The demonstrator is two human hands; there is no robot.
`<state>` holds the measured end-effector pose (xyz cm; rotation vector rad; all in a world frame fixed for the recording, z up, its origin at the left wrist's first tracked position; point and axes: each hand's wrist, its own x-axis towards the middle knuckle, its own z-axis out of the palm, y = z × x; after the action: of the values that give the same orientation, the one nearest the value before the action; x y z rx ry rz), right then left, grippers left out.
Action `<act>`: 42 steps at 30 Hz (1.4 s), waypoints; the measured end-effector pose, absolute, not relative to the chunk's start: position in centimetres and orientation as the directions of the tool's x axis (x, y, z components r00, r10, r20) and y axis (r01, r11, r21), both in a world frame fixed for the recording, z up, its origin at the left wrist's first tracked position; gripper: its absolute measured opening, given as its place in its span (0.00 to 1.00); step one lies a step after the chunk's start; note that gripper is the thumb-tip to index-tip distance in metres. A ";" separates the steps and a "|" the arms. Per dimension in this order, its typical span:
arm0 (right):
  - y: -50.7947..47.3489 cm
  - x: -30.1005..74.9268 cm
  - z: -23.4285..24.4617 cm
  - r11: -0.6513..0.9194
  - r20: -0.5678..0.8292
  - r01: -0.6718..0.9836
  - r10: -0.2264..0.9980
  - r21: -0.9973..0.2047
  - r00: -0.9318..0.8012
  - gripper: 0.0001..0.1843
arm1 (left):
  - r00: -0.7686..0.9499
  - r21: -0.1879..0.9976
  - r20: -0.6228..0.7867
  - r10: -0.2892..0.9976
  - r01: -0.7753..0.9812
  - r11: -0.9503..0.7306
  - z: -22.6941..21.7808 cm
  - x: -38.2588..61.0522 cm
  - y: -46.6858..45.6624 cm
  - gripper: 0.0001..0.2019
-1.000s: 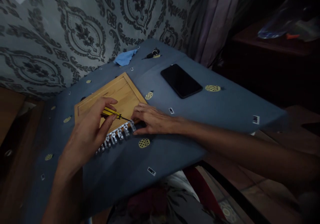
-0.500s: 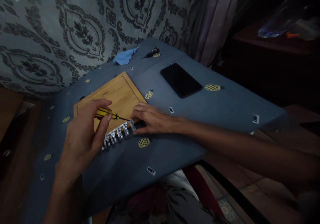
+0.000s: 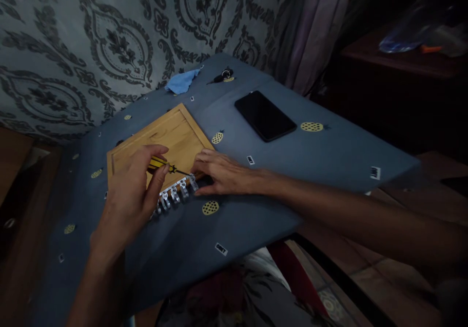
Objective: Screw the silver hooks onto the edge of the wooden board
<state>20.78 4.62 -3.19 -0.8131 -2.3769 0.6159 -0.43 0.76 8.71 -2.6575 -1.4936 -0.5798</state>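
Observation:
My left hand is closed around the yellow and black handle of a screwdriver. Its thin shaft points right, with the tip at the last metal hook of a row. This row of silver hooks runs along the near edge of a framed wooden board, which lies flat on the table. At the board's near right corner, my right hand has its fingers curled over the edge, thumb beside the last hook. Whether a screw sits under the tip is too small to see.
A black phone lies on the blue pineapple-print tablecloth, right of the board. Farther back are a blue cloth and a small black item with a ring. The patterned wall borders the table's far side.
My left hand and the screwdriver handle have shifted slightly to the right, and the grip has turned a little. My right hand and the board have stayed in place.

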 end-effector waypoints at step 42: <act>4.6 20.9 -3.0 0.699 0.326 0.395 0.660 -0.596 -0.677 0.20 | 0.561 0.108 0.313 0.766 0.781 -0.616 9.0 0.2 0.6 0.09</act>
<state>20.86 4.64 -2.96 -0.8065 -2.3783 0.6654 0.18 0.58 9.00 -2.7370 -1.3567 -0.5164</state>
